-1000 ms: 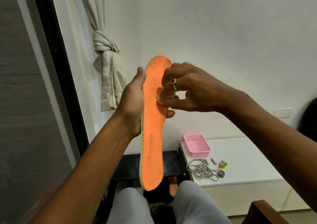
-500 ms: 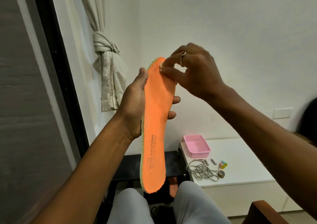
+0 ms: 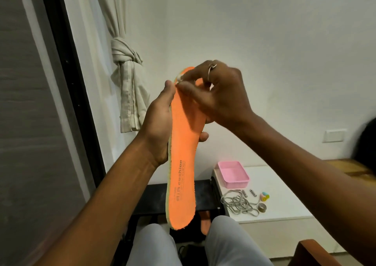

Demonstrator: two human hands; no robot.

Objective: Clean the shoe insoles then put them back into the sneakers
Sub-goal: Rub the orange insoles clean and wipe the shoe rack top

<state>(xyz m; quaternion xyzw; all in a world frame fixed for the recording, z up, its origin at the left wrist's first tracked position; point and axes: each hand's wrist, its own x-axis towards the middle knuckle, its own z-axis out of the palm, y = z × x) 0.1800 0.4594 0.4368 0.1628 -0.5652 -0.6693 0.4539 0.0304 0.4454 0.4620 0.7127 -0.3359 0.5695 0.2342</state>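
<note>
Left hand (image 3: 157, 123) still gripping insole (image 3: 183, 164), right hand (image 3: 221, 94) fingers (image 3: 193, 72) pinching pale wad (image 3: 178, 77), moved to toe's edge

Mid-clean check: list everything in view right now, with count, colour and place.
insole: one, orange with a pale green edge, held upright in mid-air, toe end up
whitish scrap: one, at the insole's toe end; cannot tell what it is
cabinet: one, white, lower right
tray: one, pink, on the cabinet's back left corner
laces: one tangled bunch, grey, on the cabinet in front of the tray
small roll: one, pastel, on the cabinet right of the laces
low table: one, black, behind the insole's heel end
curtain: one, cream, knotted, left of the hands
left hand: grips the insole's middle
right hand: wears a ring, pinches the scrap
</note>
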